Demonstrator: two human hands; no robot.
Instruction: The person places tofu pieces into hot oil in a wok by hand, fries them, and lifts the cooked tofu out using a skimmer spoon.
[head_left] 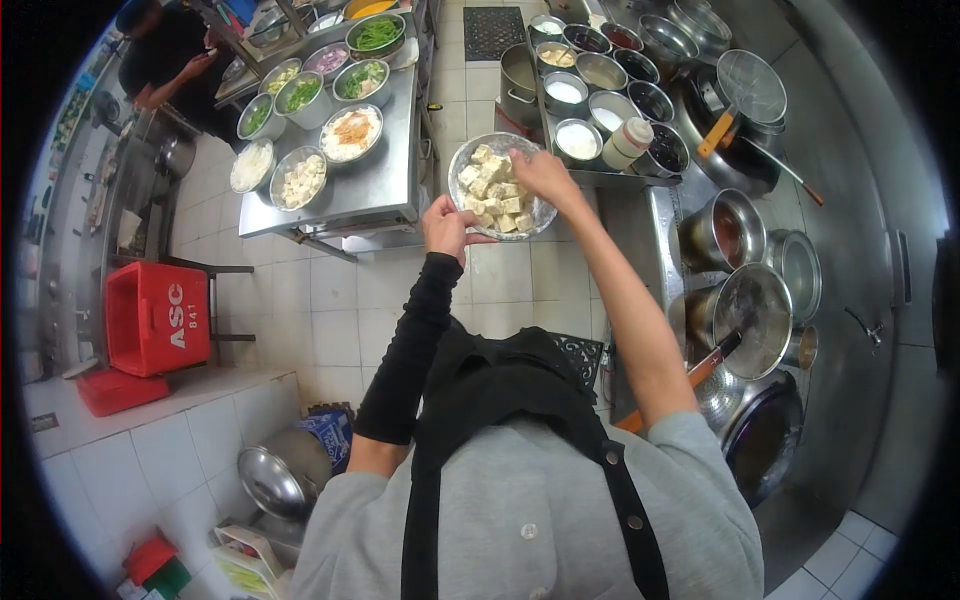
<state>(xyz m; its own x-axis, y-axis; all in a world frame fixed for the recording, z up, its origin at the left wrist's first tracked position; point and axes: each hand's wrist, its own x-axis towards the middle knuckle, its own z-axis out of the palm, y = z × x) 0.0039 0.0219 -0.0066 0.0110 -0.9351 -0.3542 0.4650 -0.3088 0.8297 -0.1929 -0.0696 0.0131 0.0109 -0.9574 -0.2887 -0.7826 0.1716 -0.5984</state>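
A round metal bowl with pale, cream-coloured cubes is held up in front of me, over the tiled floor. My left hand grips its lower left rim, the fingers closed on the edge. At the upper right my right hand reaches over the rim, its fingertips bent down among the cubes. Whether those fingertips pinch a cube is hidden. A black sleeve covers my left forearm, while the right forearm is bare.
A steel table at left carries several bowls of chopped vegetables. Sauce and powder containers stand on the right counter, with pots and strainers beyond. A red crate sits lower left. Another person stands at upper left.
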